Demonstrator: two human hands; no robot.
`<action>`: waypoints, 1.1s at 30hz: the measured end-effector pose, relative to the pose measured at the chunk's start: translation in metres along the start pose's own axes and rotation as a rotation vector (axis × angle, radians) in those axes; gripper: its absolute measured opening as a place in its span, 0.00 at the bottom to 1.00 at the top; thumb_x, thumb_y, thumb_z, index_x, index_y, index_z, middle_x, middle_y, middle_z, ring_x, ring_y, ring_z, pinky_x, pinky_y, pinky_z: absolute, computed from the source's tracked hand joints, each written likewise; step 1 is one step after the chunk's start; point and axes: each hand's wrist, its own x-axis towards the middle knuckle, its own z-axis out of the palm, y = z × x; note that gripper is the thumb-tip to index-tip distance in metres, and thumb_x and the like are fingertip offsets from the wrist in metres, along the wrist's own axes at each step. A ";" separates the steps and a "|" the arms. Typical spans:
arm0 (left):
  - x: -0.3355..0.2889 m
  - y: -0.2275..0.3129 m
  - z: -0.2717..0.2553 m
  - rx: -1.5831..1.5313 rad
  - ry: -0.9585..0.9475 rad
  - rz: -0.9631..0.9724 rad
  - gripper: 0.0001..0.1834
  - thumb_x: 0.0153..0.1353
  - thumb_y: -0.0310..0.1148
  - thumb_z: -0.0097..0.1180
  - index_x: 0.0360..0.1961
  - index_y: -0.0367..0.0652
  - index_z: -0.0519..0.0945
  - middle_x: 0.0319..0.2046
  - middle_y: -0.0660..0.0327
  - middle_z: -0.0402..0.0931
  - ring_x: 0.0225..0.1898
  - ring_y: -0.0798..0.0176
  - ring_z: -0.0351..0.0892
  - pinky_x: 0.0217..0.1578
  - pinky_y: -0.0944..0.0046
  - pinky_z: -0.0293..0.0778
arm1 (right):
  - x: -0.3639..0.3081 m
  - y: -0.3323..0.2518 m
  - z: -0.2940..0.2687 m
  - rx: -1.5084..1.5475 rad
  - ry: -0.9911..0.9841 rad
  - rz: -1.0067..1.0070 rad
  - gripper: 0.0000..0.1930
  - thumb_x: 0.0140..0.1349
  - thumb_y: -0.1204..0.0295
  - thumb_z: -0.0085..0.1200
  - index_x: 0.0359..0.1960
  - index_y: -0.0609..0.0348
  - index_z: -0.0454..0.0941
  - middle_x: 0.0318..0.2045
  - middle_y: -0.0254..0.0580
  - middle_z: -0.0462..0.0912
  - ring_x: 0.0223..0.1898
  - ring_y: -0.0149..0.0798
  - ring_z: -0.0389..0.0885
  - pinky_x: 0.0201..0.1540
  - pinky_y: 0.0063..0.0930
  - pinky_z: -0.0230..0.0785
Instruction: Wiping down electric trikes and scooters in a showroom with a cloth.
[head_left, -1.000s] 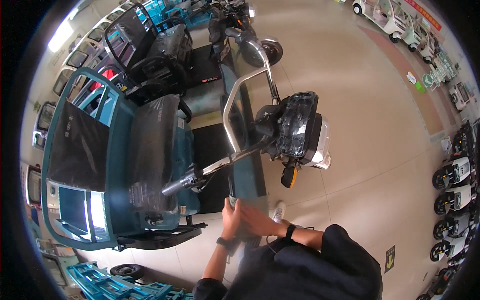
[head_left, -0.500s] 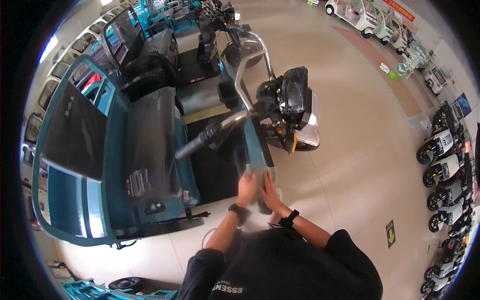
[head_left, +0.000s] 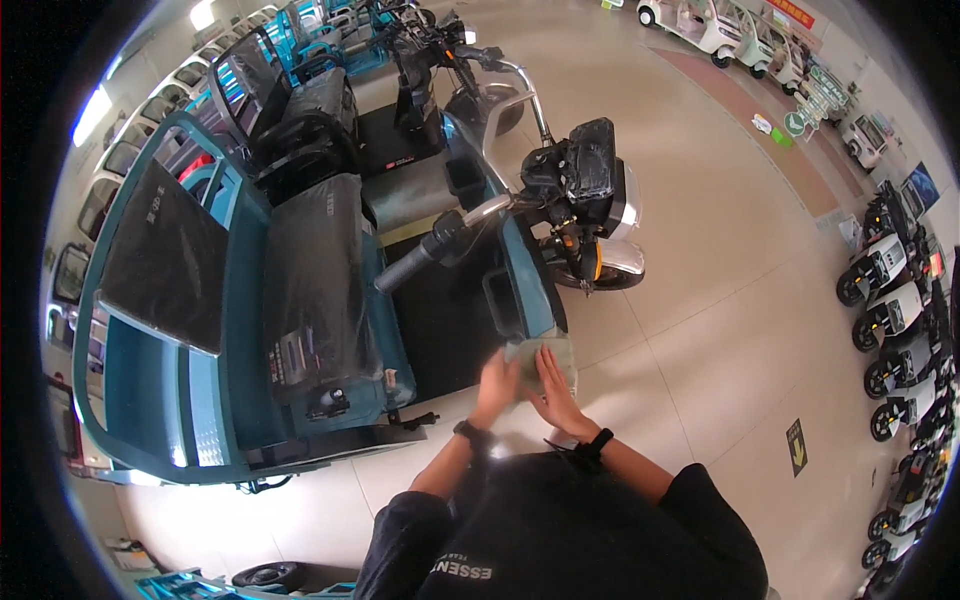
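Observation:
A blue-teal cargo tricycle (head_left: 529, 262) stands before me. A grey-green cloth (head_left: 556, 352) lies over the near end of its front panel. My right hand (head_left: 553, 396) rests flat on the cloth, fingers stretched out. Next to it, my left hand (head_left: 495, 390) is slightly blurred, its fingers curled at the cloth's left edge. The tricycle's near handlebar grip (head_left: 408, 268) sticks out to the left above the dark footwell (head_left: 445, 320). Plastic film covers the seat (head_left: 318, 280).
The tricycle's front wheel (head_left: 622, 262) is beyond my hands. Another tricycle with a black seat (head_left: 318, 105) stands behind it. A row of scooters (head_left: 885, 325) lines the right side, and white carts (head_left: 695, 30) stand far off. Pale tiled floor (head_left: 715, 330) lies to my right.
The view has shifted slightly, so the tricycle sits a little further right. My hands remain at the cloth, which shows more widely spread beneath the right fingers.

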 end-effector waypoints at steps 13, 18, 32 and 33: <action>0.076 -0.001 0.019 0.245 0.288 0.208 0.28 0.60 0.35 0.42 0.59 0.35 0.54 0.57 0.40 0.50 0.59 0.38 0.48 0.57 0.51 0.50 | 0.124 0.017 0.016 -0.278 0.140 -0.192 0.31 0.58 0.65 0.42 0.62 0.58 0.48 0.63 0.55 0.45 0.63 0.57 0.45 0.61 0.46 0.42; 0.084 -0.002 0.038 -0.273 0.132 0.035 0.26 0.65 0.38 0.31 0.61 0.38 0.49 0.61 0.50 0.47 0.62 0.52 0.46 0.60 0.57 0.46 | 0.147 0.026 0.007 -0.171 0.025 -0.115 0.32 0.58 0.65 0.42 0.64 0.50 0.43 0.64 0.51 0.39 0.64 0.55 0.40 0.61 0.47 0.40; 0.131 -0.030 0.031 -0.565 0.178 -0.114 0.29 0.63 0.47 0.35 0.57 0.36 0.57 0.53 0.52 0.64 0.55 0.58 0.62 0.53 0.64 0.58 | 0.188 0.041 0.021 -0.081 0.024 -0.182 0.33 0.58 0.68 0.41 0.64 0.50 0.41 0.64 0.51 0.39 0.65 0.53 0.38 0.62 0.50 0.35; 0.127 -0.011 0.039 -0.576 0.204 -0.125 0.24 0.66 0.40 0.34 0.59 0.37 0.53 0.56 0.52 0.57 0.55 0.59 0.59 0.54 0.63 0.57 | 0.185 0.053 0.020 -0.091 0.097 -0.127 0.33 0.58 0.67 0.41 0.64 0.54 0.41 0.64 0.52 0.40 0.65 0.53 0.39 0.62 0.49 0.36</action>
